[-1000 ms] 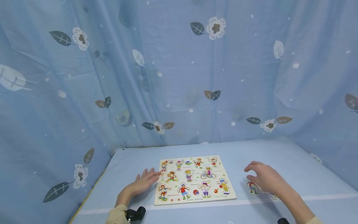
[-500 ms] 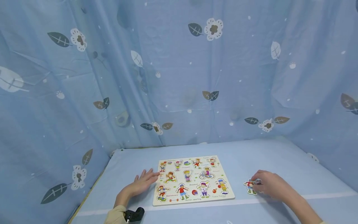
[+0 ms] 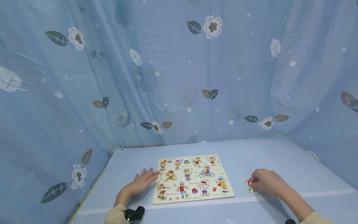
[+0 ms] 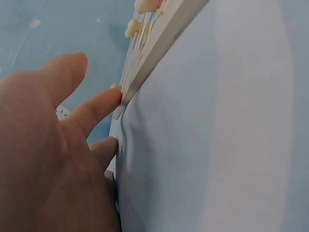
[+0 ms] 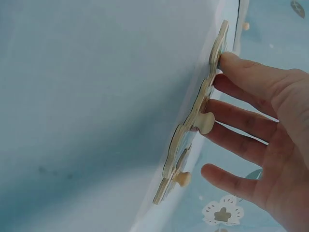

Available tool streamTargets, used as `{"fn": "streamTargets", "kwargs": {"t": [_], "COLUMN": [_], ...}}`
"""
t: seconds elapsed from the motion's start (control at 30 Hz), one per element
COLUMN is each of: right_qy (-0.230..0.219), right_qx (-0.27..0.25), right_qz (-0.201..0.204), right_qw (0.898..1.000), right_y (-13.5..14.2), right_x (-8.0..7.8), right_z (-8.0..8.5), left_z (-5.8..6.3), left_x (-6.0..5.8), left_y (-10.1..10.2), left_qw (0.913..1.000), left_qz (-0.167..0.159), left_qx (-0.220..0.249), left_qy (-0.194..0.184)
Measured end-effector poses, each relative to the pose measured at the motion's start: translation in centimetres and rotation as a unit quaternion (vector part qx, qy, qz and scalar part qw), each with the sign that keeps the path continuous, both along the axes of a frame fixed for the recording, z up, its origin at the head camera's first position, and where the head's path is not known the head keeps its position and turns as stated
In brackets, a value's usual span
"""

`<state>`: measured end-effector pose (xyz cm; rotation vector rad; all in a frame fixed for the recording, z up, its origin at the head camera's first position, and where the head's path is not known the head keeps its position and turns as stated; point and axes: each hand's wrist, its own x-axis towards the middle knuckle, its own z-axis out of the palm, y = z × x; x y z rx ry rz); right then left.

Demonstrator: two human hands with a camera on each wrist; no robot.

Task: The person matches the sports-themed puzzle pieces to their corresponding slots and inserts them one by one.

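Note:
A wooden peg puzzle board [image 3: 156, 199] with pictures of children at sports lies on the blue cloth. My left hand [image 3: 141, 183] rests at its left side with fingers spread, and in the left wrist view the index finger [image 4: 113, 95] touches the board's edge. To the right of the board, my right hand [image 3: 269, 183] is over a loose puzzle piece [image 3: 250, 188] showing a child in red. Thumb and index finger pinch that piece near its top end, its knob hidden behind them. Close by it in the right wrist view lie other loose pieces [image 5: 186, 133] with round knobs [image 5: 205, 123].
A light blue cloth [image 3: 237, 161] covers the table. Behind it and at the left hangs a blue curtain [image 3: 179, 77] with flowers and leaves. A black wrist camera [image 3: 135, 213] sits by the left sleeve [image 3: 116, 214].
My right hand has come down onto the loose pieces, and its fingertips have shifted left to the piece with the child in red. The left hand stays at the board's edge.

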<state>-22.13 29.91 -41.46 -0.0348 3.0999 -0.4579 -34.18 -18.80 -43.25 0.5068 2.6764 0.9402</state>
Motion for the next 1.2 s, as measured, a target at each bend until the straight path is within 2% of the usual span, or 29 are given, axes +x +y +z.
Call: {"fn": "streamTargets", "kwargs": {"t": [0.27,0.57,0.83,1.2], "right_qy": [-0.014,0.037,0.059,0.043], "right_qx": [0.004,0.028,0.045,0.034], "right_qz": [-0.008,0.023,0.033,0.033], "right_qw": [1.000,0.999,0.997,0.998], "right_y": [-0.3,-0.4,-0.6,-3.3], "right_x": [-0.1,0.5,0.2,-0.7], "right_z": [0.0,0.1,0.4,1.5], "left_z": [-0.2,0.1,0.3,0.1], "left_x": [0.0,0.1,0.2,0.2], "left_y": [0.0,0.0,0.1,0.1], "left_qw": [1.0000,1.0000,1.0000,1.0000], "left_qz": [0.002,0.005,0.004,0.005], "left_qx": [0.000,-0.001,-0.003,-0.005], "left_qy": [-0.001,-0.007,-0.003,-0.002]}}
